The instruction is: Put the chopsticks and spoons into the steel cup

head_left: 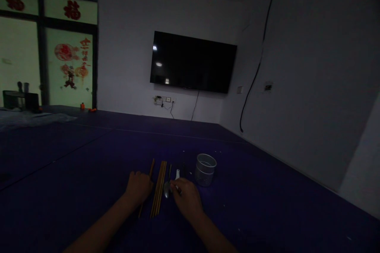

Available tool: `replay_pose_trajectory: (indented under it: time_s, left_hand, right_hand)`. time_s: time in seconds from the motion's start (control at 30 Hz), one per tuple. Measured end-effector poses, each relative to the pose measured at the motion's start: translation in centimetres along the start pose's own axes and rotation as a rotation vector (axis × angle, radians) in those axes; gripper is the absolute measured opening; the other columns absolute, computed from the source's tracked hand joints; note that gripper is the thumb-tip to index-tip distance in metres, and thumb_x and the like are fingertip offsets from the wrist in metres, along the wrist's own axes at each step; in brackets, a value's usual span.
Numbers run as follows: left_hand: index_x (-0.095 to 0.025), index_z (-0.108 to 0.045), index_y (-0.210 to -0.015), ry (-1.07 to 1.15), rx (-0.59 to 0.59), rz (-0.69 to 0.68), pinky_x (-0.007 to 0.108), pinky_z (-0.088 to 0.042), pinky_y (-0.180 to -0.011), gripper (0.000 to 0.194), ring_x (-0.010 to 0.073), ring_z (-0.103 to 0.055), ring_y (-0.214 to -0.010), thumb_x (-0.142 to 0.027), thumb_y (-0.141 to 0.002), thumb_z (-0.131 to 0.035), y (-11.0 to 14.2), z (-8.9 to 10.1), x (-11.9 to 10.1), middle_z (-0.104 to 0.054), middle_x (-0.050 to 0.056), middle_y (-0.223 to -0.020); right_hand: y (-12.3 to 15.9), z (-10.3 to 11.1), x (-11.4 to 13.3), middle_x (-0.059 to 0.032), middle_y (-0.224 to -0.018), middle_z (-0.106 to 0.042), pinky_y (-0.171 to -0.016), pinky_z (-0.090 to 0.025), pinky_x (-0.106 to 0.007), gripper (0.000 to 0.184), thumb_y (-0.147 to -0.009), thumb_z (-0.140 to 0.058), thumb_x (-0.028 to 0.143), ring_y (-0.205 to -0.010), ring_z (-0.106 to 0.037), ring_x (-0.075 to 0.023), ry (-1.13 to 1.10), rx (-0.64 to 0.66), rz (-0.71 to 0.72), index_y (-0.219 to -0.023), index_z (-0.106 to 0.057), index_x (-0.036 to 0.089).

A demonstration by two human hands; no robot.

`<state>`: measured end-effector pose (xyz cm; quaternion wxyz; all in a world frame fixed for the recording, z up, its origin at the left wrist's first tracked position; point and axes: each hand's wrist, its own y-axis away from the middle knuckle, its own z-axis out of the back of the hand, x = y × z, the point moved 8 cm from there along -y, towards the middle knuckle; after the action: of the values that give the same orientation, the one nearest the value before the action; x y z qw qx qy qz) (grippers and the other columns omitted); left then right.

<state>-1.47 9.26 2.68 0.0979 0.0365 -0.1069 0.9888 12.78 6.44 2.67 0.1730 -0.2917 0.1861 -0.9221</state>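
My left hand (139,185) is closed over a thin brown chopstick (151,169), whose two ends stick out above and below the fist. To its right, several lighter wooden chopsticks (159,189) lie side by side on the dark blue-purple table. A metal spoon (166,192) rests beside them, bowl toward me. My right hand (187,198) has thumb and finger pinched together over a white-handled utensil (177,173), which looks like a spoon; its lower part is hidden by the fingers. Just beyond the right hand stands a round silver metal cup (205,170).
The table surface (89,166) stretches far back to the walls, with small white specks on it. Clear plastic sheeting (32,120) and a dark stand (20,99) sit far left, near small orange objects (82,106). A television (192,63) hangs on the wall.
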Motion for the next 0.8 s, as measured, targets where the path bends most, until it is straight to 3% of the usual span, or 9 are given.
replay_pose_trajectory:
  time_s: [0.47,0.8]
  left_hand:
    - [-0.013,-0.071,-0.083,0.057,-0.039,0.054,0.044,-0.039,-0.083,0.034,0.0305,-0.063,-0.09,-0.025,-0.081,-0.039,0.03,-0.02,0.46,-0.07,0.017,-0.087]
    - [-0.01,-0.069,-0.083,0.04,-0.027,0.023,0.045,-0.038,-0.081,0.032,0.0313,-0.063,-0.09,-0.017,-0.083,-0.038,-0.06,-0.32,0.27,-0.069,0.018,-0.087]
  right_hand:
    - [-0.06,-0.12,-0.06,-0.0043,-0.085,-0.07,-0.069,-0.042,-0.025,0.029,-0.088,-0.043,0.024,-0.076,-0.062,-0.016,-0.003,-0.018,0.014,-0.091,-0.072,0.022]
    - [-0.05,-0.12,-0.1,-0.0044,-0.086,-0.07,-0.072,-0.042,-0.025,0.03,-0.089,-0.042,0.026,-0.079,-0.063,-0.0162,-0.007,-0.016,0.016,-0.092,-0.072,0.022]
